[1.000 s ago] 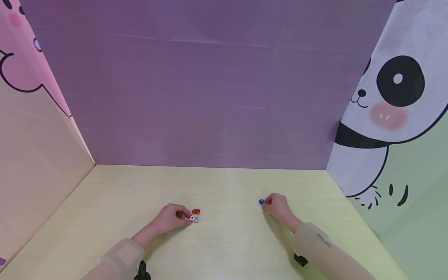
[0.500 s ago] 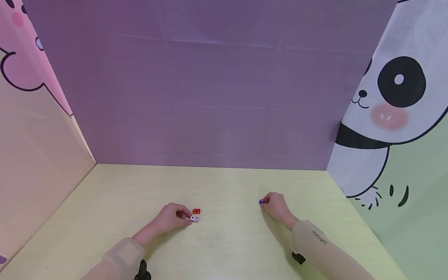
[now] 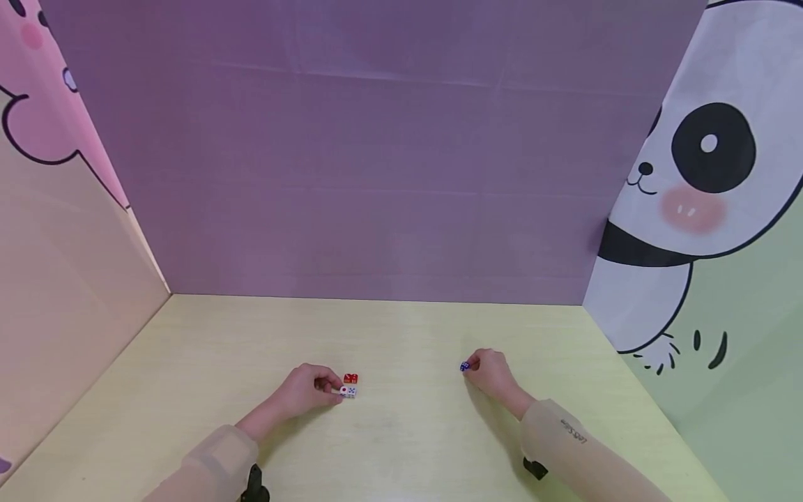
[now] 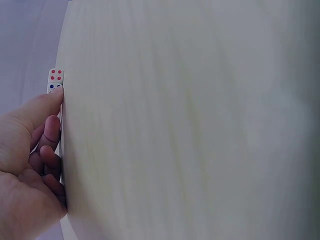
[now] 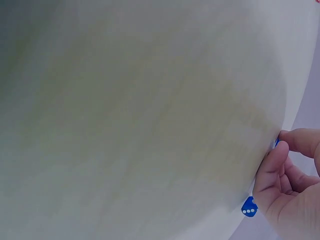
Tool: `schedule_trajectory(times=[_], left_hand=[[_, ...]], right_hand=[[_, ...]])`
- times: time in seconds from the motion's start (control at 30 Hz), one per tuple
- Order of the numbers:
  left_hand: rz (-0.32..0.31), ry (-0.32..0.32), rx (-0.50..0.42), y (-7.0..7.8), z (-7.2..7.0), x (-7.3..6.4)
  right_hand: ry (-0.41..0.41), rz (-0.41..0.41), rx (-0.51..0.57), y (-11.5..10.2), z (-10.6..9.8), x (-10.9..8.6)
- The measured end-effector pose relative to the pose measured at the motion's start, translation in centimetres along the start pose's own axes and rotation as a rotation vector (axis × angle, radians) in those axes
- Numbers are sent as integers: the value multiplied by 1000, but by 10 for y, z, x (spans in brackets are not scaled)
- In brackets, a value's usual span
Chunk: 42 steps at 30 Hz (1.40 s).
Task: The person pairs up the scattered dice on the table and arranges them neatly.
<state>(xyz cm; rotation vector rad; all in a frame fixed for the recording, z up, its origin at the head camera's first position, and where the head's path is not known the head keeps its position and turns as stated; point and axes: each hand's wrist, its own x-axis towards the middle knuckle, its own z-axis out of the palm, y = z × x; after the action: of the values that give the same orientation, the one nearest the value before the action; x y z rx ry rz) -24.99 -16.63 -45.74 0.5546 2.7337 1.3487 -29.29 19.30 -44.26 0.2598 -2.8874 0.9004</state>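
My left hand (image 3: 309, 388) rests low on the table and pinches a white die (image 3: 343, 392) between thumb and fingertips. A second white die (image 3: 352, 392) sits against it, and red dice (image 3: 350, 378) lie just behind. In the left wrist view, the thumb of the left hand (image 4: 30, 150) partly covers a white die (image 4: 52, 87) with blue pips; one with red pips (image 4: 56, 75) is beyond. To the right, my right hand (image 3: 492, 373) pinches a blue die (image 3: 464, 366). In the right wrist view, another blue die (image 5: 249, 206) lies beside the right hand (image 5: 287, 185).
The pale wooden table (image 3: 401, 446) ends at a purple back panel (image 3: 389, 174). A panda-printed panel (image 3: 709, 209) stands at the right, and a pink and beige panel (image 3: 69, 279) at the left. Bare tabletop lies between the hands.
My right hand has moved slightly left and nearer, the blue die at its fingertips moving with it. The left hand and the red and white dice stay in place.
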Motion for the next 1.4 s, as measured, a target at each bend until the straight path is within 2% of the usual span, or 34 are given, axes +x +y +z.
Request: schedule_trajectory(times=[0.1, 0.4, 0.67, 0.97, 1.4], left_hand=[[-15, -2, 11, -1, 0, 1], [-11, -2, 28, 1, -3, -4], [-5, -34, 50, 1, -5, -9], [-15, -22, 43, 2, -4, -12], [16, -56, 26, 5, -3, -18]], right_hand=[[-11, 14, -2, -5, 1, -5], [-33, -43, 6, -10, 6, -15], [-77, -44, 6, -18, 10, -23], [-149, -101, 23, -27, 14, -29], [-226, -150, 49, -46, 26, -39]])
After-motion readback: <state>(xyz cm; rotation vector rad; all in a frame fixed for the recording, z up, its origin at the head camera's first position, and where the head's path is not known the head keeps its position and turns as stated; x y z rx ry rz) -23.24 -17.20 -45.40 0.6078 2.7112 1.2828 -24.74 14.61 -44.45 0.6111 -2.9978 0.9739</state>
